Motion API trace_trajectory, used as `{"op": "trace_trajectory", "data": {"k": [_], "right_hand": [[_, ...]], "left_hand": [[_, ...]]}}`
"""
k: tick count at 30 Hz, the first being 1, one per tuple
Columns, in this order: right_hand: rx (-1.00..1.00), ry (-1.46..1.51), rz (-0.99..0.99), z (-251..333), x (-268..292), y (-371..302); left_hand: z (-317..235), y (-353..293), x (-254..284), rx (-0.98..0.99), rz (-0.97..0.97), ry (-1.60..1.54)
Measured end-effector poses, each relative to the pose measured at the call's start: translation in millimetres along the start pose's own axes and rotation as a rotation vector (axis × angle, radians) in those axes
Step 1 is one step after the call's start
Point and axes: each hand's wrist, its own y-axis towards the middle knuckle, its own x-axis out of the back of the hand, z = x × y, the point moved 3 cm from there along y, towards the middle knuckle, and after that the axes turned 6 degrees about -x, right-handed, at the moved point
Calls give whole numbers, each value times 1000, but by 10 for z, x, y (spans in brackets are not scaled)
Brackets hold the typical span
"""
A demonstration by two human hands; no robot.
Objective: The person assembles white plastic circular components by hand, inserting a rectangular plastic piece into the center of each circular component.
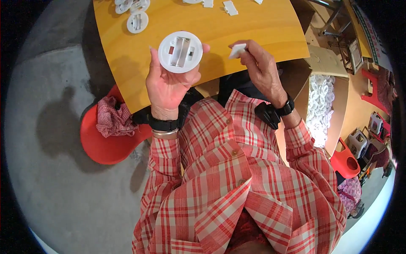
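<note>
The left hand [171, 89] cradles the disc [181, 52] at the person's eleven o'clock; tilting could drop it. Toward its three, the right hand [263, 67] pinches the tab [237, 51]; a light grip might slip.

Taking straight ahead of the seated person as twelve o'clock, I see a smooth yellow-brown tabletop [262, 40] spread out there, with a huddle of white round casings [137, 22] towards eleven, some overlapping, and a few small white flat pieces [230, 8] strewn apart from one another near twelve. Down on the bare grey floor [46, 165], a rounded red seat [103, 150] stands close by the table's corner at about nine o'clock. Over at three, I can make out red and white stools [357, 140] crowded on a paler stretch of flooring.
</note>
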Motion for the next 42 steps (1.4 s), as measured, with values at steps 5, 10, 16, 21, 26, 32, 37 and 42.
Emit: {"op": "trace_trajectory", "data": {"k": [5, 10, 16, 21, 26, 32, 37, 42], "right_hand": [[-114, 356, 72, 78, -24, 66], [-177, 511, 97, 229, -64, 39], [-158, 521, 199, 215, -41, 38], [-209, 608, 189, 202, -4, 2], [-261, 613, 172, 153, 48, 15], [-276, 613, 107, 28, 76, 24], [-280, 633, 77, -37, 99, 31], [-308, 665, 67, -73, 121, 48]], "left_hand": [[32, -13, -48, -20, 108, -218], [38, -32, -44, -44, 149, -206], [36, -16, 24, 14, 187, -212], [93, -11, 94, 98, 46, -118], [81, 6, 83, 76, -35, -89], [68, 53, 14, 42, -56, 149], [89, 91, -36, 26, -86, 238], [100, 152, -25, 63, -100, 247]]}}
